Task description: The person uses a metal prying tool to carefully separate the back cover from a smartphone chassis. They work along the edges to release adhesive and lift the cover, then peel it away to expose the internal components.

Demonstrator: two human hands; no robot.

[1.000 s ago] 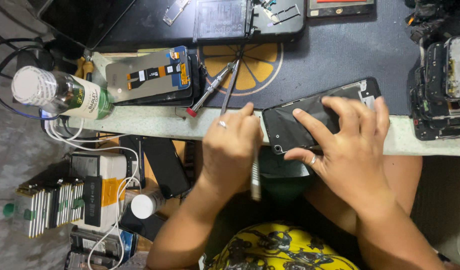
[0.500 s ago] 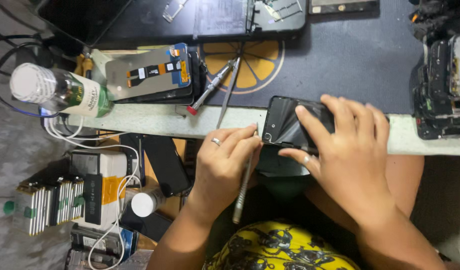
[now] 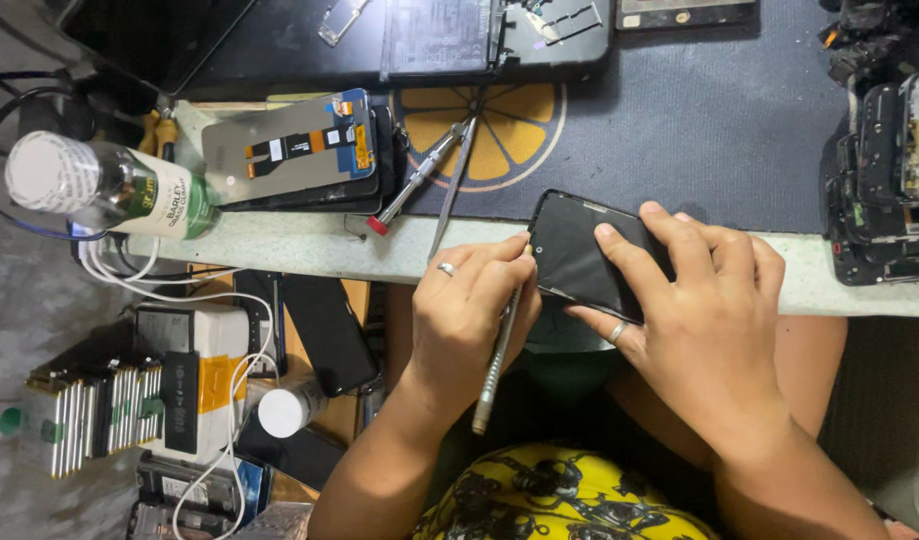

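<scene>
A black phone lies at the near edge of the workbench, half on the dark mat. My right hand presses down on it with spread fingers, a ring on one finger. My left hand, also ringed, grips a thin metal tool like a pen, its tip at the phone's left edge and its handle pointing back toward me.
A screwdriver with a red end and tweezers rest on the orange-slice mat. A display panel and a clear bottle sit left. Opened phones crowd the right. Boxes and white cables lie below the bench.
My right hand has turned the phone from lying sideways to more upright and slid it left. My left hand has moved up to bring the tool tip to the phone's left edge.
</scene>
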